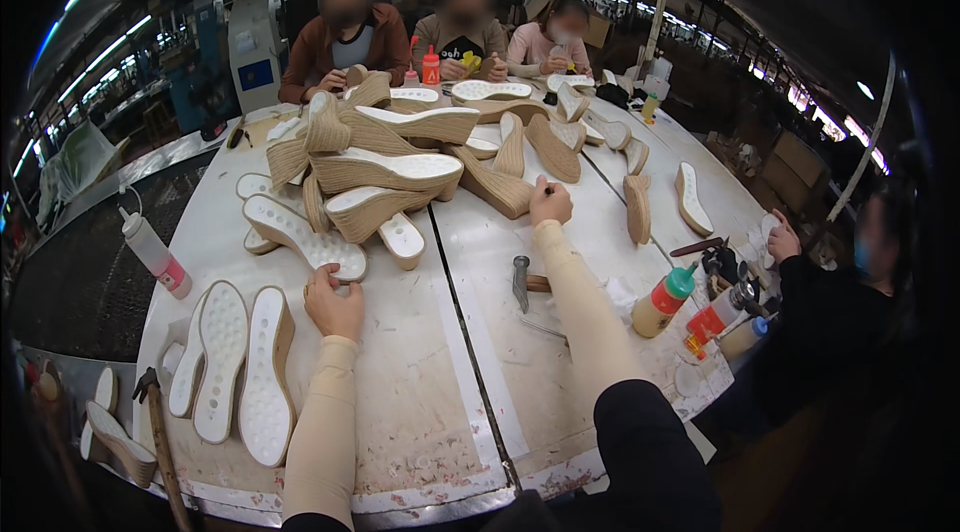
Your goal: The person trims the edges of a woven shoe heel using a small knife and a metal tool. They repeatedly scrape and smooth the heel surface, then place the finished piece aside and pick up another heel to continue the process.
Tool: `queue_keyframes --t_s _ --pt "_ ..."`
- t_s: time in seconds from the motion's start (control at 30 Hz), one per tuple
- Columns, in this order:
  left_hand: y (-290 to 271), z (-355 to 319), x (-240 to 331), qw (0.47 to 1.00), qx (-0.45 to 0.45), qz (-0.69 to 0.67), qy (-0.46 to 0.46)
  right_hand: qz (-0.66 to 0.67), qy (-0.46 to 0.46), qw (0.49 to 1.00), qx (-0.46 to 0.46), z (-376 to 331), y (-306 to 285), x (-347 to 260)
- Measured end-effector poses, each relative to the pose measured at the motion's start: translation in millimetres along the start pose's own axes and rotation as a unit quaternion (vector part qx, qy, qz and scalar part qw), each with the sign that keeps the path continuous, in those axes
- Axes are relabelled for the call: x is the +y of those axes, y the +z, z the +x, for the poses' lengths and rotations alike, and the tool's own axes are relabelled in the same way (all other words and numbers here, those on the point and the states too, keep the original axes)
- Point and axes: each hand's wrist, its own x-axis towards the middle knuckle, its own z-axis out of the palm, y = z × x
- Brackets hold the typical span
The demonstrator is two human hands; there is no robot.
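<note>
Workshop: long rows of ceiling lights run behind a white worktable (410, 412), a dark seam crossing it from 12 towards 6 o'clock.
Left hand: at 8 o'clock, the left hand (335, 307) has its fingers on the near end of a white-faced sole (298, 234); whether they clamp it or only rest there cannot be told.
Touched sole: at 9 o'clock, studded face up, slanting beside the pile.
Right hand: at 2 o'clock, the right hand (552, 204) is curled into a fist around a thin dark tool (548, 193), mostly hidden; a woven wedge (492, 182) lies just beside it.
Pile: between 10 and 11 o'clock, woven-sided wedge heels (385, 167) overlap one another.
Hammer: at 5 o'clock, the hammer (521, 285) lies between the forearms.
Row: at 8 o'clock, three soles (221, 362) lie side by side, faces up.
Bottles: a white bottle (155, 252) at 9 o'clock; a green-capped bottle (663, 303) at 4.
Co-workers: three people (345, 42) sit from 11 to 1 o'clock; another person (840, 302) is at 3.
</note>
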Motion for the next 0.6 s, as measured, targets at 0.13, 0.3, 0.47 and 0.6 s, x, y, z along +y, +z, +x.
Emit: queue_keyframes --t_s 0.13,0.3,0.47,0.6 --pt "1.4 0.4 0.8 1.000 0.004 -0.005 0.000 0.019 0.001 0.998 -0.056 47.7 -21.6 9.8" --pt "-1.3 -0.7 0.6 1.000 -0.002 -0.027 0.000 -0.173 -0.156 0.959 -0.159 84.2 -25.7 11.2" --pt "-4.9 -4.0 1.7 0.999 -0.007 -0.051 -0.011 -0.256 -0.241 0.927 -0.129 97.9 -1.0 15.7" --pt "-7.7 -5.0 1.5 0.997 0.001 -0.072 -0.004 -0.260 -0.207 0.937 -0.111 105.7 21.3 36.1"
